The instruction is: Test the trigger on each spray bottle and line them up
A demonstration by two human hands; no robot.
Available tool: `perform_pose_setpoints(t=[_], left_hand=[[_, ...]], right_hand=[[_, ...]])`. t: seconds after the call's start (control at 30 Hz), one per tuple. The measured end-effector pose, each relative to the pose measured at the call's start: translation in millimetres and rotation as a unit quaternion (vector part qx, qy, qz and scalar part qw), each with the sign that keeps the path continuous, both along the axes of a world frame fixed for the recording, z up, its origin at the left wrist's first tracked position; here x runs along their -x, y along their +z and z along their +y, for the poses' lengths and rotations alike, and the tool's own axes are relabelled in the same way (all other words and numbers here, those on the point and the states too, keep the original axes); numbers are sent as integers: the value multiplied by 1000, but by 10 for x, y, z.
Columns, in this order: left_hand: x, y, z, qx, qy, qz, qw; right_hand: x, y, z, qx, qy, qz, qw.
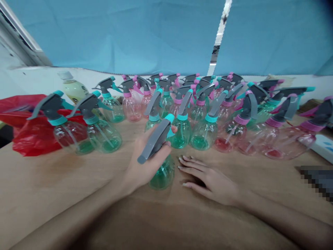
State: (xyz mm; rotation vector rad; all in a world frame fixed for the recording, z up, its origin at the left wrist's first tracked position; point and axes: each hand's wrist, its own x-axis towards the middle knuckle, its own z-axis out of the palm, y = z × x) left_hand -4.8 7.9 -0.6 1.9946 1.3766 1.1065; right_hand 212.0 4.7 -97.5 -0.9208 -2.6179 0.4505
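My left hand point(145, 163) is wrapped round the neck of a green spray bottle point(161, 175) with a grey and turquoise trigger head. The bottle stands upright near the middle of the table, its neck and collar hidden by my fingers. Flat on the wood just right of it lies my right hand point(208, 177), fingers stretched out, holding nothing. Close behind both hands are more green spray bottles, among them one with a turquoise collar point(180, 133) and another beside it point(204, 137). Two further green bottles point(104, 139) stand to the left.
Rows of spray bottles with pink collars, such as a pink one point(272, 139), fill the back and right. A red plastic bag point(36, 135) and a white-capped bottle point(74, 86) are at the left. A pixelated dark object point(318, 178) lies on the wooden table point(65, 194) at the right.
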Motion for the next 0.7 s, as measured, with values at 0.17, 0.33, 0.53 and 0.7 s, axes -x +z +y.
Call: perform_pose_setpoints(t=[0.17, 0.33, 0.53, 0.7], left_hand=[[-1, -16, 13, 0, 6, -11, 1000], [10, -19, 11, 9, -26, -33, 999], [21, 13, 3, -1, -38, -17, 999], [16, 76, -3, -19, -46, -4, 999]], right_hand=[[2, -1, 2, -3, 0, 7, 1000], [4, -1, -1, 4, 0, 25, 1000], [7, 13, -6, 2, -1, 17, 1000], [8, 16, -6, 2, -4, 9, 1000]])
